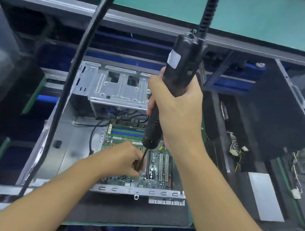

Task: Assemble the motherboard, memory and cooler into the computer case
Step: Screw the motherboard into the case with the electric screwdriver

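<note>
Right grip (175,108): wrapped round screwdriver (180,66) body, above motherboard (117,140).
Left grip (125,160): pinches bit (145,153) low, at the board.
Screwdriver axis: steep, tip down, top leaning right.

Loose wiring (236,149); grey plate (265,196)

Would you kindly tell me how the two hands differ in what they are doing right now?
The right hand is raised, wrapped round the black electric screwdriver; the left hand is low over the motherboard, pinching the bit. The right grip is a full fist; the left is a light pinch. Both work the same tool.
</note>
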